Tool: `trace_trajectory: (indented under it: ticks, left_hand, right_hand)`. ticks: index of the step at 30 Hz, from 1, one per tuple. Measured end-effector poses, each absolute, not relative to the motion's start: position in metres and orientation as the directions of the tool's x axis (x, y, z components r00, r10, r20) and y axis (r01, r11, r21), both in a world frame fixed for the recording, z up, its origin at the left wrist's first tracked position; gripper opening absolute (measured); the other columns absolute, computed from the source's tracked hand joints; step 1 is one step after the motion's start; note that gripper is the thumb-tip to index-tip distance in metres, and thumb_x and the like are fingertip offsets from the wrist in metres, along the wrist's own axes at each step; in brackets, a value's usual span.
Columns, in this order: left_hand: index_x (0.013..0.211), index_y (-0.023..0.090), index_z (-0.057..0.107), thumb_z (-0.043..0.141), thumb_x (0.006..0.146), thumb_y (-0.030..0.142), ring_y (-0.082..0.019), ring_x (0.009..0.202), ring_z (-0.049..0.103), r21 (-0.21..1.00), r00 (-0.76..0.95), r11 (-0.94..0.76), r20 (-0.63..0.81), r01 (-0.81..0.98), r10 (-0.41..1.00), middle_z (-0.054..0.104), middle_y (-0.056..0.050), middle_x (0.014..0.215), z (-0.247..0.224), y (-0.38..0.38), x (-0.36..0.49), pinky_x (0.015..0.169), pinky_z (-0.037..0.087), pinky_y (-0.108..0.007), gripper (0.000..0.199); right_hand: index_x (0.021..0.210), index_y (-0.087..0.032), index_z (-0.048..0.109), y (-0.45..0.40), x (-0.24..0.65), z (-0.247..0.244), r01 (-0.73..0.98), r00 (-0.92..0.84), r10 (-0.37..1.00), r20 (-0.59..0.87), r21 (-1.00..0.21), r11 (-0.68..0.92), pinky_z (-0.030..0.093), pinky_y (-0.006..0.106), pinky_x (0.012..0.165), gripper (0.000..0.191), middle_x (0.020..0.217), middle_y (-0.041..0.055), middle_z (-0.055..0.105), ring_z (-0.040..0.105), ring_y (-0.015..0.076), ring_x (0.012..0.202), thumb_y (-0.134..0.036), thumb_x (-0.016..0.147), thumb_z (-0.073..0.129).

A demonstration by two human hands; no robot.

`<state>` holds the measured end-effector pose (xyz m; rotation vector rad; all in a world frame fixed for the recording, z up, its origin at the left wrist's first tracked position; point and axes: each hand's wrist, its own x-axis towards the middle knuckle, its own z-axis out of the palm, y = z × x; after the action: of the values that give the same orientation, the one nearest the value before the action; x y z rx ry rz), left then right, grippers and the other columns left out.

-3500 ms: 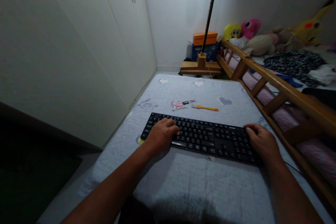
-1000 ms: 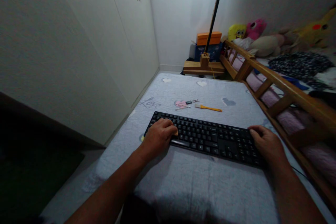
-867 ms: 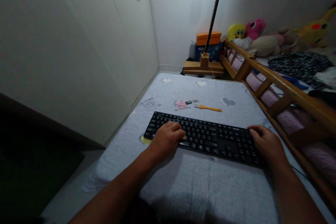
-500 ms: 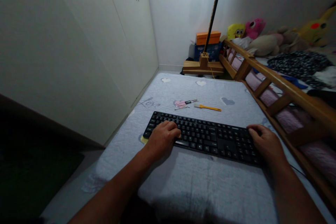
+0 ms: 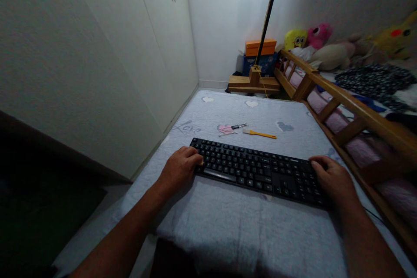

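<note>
A black keyboard lies at a slant on the grey quilted cover. My left hand is closed at its left end, over the keys, with a small pale yellowish piece showing at the fingertips; its kind is too small to make out. At the other end, my right hand grips the keyboard's right edge, thumb and fingers around the corner. Beyond the keyboard lie a brush with a yellow handle, a thin tool with a black grip and a slim light stick.
A wooden bed rail runs along the right side, with plush toys behind it. White cupboard doors stand on the left. Past the far edge are a wooden stand and an orange box. A cable trails at the right.
My left hand has slid left along the keyboard, from the middle-left keys to its left end, carrying the small pale piece. My right hand stays on the right edge.
</note>
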<state>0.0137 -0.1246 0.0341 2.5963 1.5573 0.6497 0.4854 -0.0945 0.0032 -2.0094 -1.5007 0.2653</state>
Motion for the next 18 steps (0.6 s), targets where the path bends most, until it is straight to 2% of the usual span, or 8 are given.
trace_trajectory:
  ticks: [8, 18]
  left_hand:
    - [0.088, 0.020, 0.071, 0.056, 0.089, 0.010, -0.022, 0.086, 0.059, 0.242, 0.366, -0.450, 0.324, 0.859, 0.872, 0.068, -0.007, 0.092, 0.033, -0.126, -0.009, 0.076, 0.045, -0.033, 0.018]
    - [0.089, 0.020, 0.073, 0.054, 0.085, 0.006, -0.022, 0.087, 0.060, 0.171, 0.324, -0.380, 0.285, 0.909, 0.902, 0.069, -0.007, 0.093, 0.033, -0.129, -0.032, 0.076, 0.045, -0.032, 0.024]
  right_hand:
    - [0.082, -0.025, 0.071, -0.093, 0.487, 0.001, 0.804, 0.318, 0.919, 0.234, -0.580, -0.131, 0.050, 0.040, 0.079, 0.031, 0.086, 0.0085, 0.074, 0.066, 0.0277, 0.081, -0.047, 0.074, 0.051]
    - [0.088, -0.023, 0.071, -0.096, 0.481, 0.008, 0.786, 0.358, 0.922, 0.147, -0.581, -0.212, 0.049, 0.044, 0.083, 0.039, 0.093, 0.0115, 0.073, 0.066, 0.0307, 0.087, -0.050, 0.071, 0.048]
